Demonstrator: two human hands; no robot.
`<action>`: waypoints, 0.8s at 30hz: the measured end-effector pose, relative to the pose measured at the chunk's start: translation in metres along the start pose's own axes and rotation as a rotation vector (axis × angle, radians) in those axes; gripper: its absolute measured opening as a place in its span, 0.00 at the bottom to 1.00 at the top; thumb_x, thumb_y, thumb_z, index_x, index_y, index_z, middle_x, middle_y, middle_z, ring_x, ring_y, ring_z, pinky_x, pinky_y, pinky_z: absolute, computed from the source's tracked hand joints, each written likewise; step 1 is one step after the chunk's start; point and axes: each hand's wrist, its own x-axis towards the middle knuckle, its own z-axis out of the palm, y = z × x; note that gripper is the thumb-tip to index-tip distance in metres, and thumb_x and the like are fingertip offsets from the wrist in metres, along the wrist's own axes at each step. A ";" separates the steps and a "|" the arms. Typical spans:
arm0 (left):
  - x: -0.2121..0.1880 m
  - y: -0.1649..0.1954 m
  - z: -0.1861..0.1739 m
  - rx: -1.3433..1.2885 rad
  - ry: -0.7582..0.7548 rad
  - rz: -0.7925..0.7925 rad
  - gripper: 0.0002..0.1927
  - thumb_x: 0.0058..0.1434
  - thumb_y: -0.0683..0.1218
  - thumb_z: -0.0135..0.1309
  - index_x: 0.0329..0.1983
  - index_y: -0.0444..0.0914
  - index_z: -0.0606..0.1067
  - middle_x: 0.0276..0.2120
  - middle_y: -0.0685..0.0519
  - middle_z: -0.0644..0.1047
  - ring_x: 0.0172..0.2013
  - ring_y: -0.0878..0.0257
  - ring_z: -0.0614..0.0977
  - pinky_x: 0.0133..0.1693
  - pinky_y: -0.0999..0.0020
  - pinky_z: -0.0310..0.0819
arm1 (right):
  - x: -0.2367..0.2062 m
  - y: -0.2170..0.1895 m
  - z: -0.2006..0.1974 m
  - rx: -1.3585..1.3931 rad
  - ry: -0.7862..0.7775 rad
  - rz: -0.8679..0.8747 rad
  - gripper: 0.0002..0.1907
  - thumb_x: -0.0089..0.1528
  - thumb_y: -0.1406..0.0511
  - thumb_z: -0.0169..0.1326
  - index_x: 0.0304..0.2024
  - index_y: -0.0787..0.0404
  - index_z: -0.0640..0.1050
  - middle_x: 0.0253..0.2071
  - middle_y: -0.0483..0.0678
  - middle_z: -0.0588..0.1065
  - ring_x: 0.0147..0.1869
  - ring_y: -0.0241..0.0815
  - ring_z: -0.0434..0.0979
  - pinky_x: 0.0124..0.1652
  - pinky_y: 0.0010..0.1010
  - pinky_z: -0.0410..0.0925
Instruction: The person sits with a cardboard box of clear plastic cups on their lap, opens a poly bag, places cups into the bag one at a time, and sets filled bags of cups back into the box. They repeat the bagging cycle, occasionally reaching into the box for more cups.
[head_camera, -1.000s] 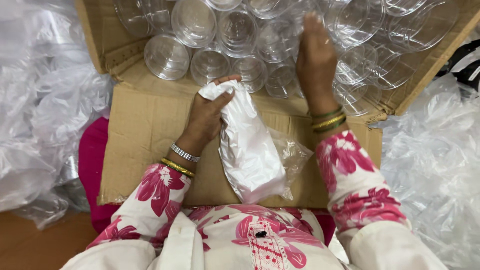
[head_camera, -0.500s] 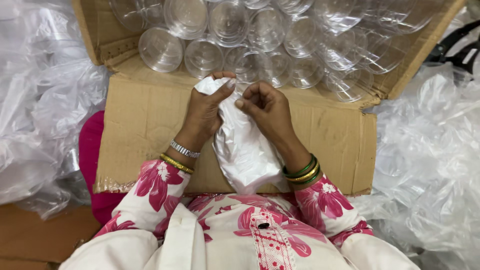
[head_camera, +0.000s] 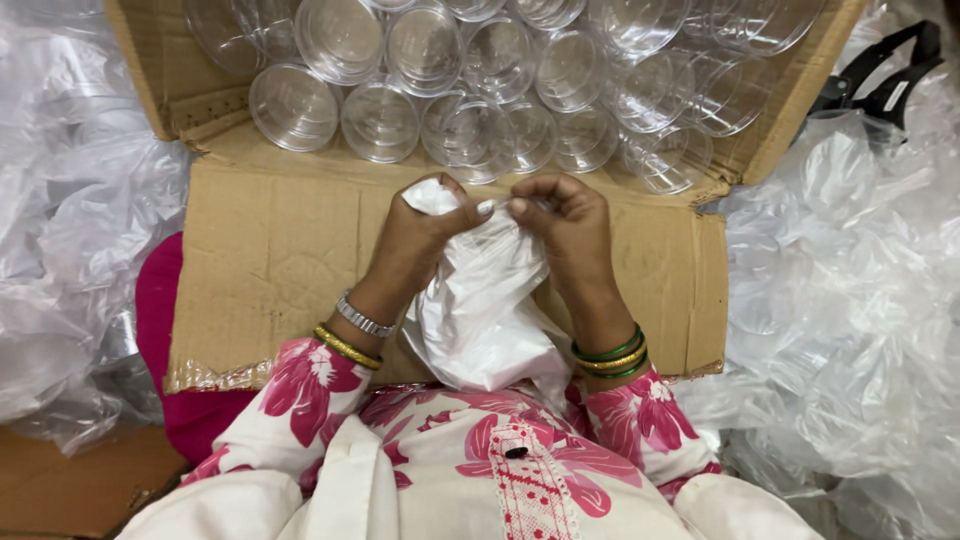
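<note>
**A:** What do the two hands hold?

**B:** A thin white plastic bag (head_camera: 478, 310), soft and creased, with a faint sheen. It hangs from the fingers down to the person's lap, in front of the cardboard flap (head_camera: 270, 270). The left hand (head_camera: 420, 238) is closed around the bag's bunched top corner, thumb pressed across the film. The right hand (head_camera: 562, 222) is closed too, its fingertips pinching the bag's upper edge just beside the left thumb.

**A:** And the material behind them?

**B:** A brown cardboard box (head_camera: 150, 80), matt and fibrous, with a torn, ragged lower flap edge. Inside lie clear plastic cups (head_camera: 380, 120), round, rigid and glossy, packed on their sides in rows with their circular bases facing outward.

**A:** What lies to either side?

**B:** Heaps of clear plastic wrap: the left heap (head_camera: 70, 230) and the right heap (head_camera: 850, 290) are both crumpled, translucent and full of bright folds. A black strap-like object (head_camera: 880, 80) sits at the upper right; its kind cannot be told.

**A:** What is worn at the wrists?

**B:** The left wrist carries a silver metal band (head_camera: 362, 318) and a gold bangle (head_camera: 346, 348). The right wrist carries green and gold bangles (head_camera: 610, 356). The sleeves (head_camera: 310, 390) are white cloth printed with pink flowers. A magenta cushion (head_camera: 160, 330) shows under the flap.
</note>
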 end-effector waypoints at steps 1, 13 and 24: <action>0.000 0.000 0.000 -0.040 -0.010 0.005 0.12 0.57 0.37 0.67 0.40 0.36 0.75 0.33 0.56 0.78 0.34 0.68 0.78 0.37 0.72 0.74 | 0.001 0.002 -0.003 -0.016 0.054 -0.014 0.08 0.61 0.73 0.62 0.43 0.68 0.81 0.37 0.45 0.80 0.38 0.31 0.78 0.42 0.21 0.73; 0.002 0.011 0.000 -0.344 -0.157 -0.131 0.14 0.71 0.51 0.54 0.39 0.34 0.78 0.32 0.54 0.79 0.34 0.67 0.79 0.39 0.72 0.74 | 0.003 0.034 -0.013 -0.037 0.119 0.057 0.13 0.73 0.61 0.51 0.36 0.60 0.77 0.31 0.37 0.73 0.33 0.28 0.68 0.34 0.22 0.64; 0.086 -0.024 -0.041 0.588 0.396 0.158 0.11 0.58 0.42 0.61 0.28 0.32 0.72 0.25 0.49 0.74 0.25 0.62 0.73 0.29 0.61 0.67 | 0.085 0.037 -0.046 -0.029 0.156 -0.073 0.10 0.57 0.77 0.57 0.35 0.61 0.73 0.29 0.42 0.71 0.29 0.36 0.71 0.29 0.30 0.65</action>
